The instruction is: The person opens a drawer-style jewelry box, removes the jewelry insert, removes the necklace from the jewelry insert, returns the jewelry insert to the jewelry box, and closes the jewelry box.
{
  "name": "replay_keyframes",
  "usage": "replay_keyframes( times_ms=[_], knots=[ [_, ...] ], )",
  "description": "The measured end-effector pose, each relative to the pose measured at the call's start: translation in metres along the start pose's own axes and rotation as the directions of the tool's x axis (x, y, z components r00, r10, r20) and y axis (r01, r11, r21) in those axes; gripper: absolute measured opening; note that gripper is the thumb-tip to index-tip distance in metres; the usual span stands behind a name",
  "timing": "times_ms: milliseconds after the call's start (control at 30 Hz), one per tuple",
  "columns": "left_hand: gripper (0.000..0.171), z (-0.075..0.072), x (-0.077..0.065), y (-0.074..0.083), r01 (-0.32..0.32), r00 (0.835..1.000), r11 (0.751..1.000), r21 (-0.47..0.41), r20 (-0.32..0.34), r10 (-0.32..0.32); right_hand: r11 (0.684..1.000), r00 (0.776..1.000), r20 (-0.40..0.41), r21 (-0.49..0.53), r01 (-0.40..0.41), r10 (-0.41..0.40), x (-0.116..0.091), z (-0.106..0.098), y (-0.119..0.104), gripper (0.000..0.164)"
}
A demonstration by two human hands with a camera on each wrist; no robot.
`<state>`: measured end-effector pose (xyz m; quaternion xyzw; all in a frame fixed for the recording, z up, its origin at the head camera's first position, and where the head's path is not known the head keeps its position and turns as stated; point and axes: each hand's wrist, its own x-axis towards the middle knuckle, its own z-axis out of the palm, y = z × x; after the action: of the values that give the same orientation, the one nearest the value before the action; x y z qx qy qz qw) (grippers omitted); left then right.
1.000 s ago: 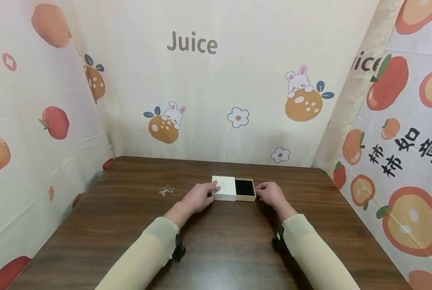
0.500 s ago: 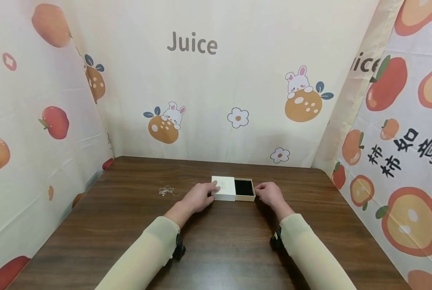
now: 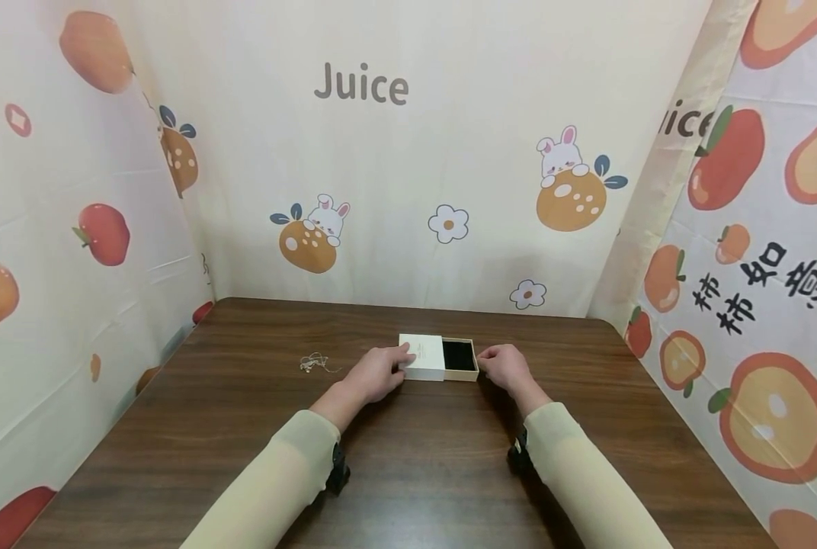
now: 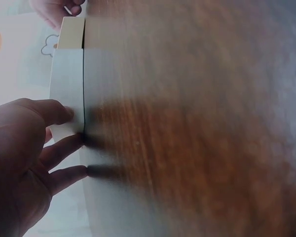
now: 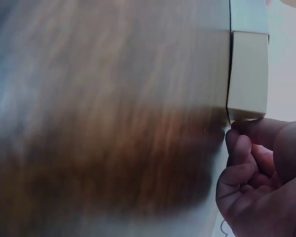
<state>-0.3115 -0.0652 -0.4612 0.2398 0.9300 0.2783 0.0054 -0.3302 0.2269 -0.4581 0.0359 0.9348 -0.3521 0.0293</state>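
Observation:
A small white sliding box lies on the table, its cream inner drawer part way out to the right and lined in black. My left hand grips the white sleeve at its left end, thumb along the near side. In the left wrist view, two fingers of that hand reach down to the tabletop. My right hand is at the drawer's outer end. Its thumb touches the end face in the right wrist view, the other fingers curled. A thin silvery chain lies tangled left of the box.
The dark wood-grain table ends at a curtain printed with fruit and rabbits. More printed cloth hangs along the left and right sides. Each wrist wears a small black camera.
My right hand has moved slightly left, and the drawer has slid a little further into the sleeve. My left hand keeps its hold; the chain lies as before.

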Motion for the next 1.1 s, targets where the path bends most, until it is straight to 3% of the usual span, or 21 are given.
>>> replay_keyframes(
  times_ms=[1100],
  knots=[
    [0.043,-0.0007,0.0,0.0,0.001,1.0,1.0,0.006,-0.003,-0.001,1.0,1.0,-0.009,0.015,0.01,-0.009,0.0,0.0089,-0.0072,0.022]
  ],
)
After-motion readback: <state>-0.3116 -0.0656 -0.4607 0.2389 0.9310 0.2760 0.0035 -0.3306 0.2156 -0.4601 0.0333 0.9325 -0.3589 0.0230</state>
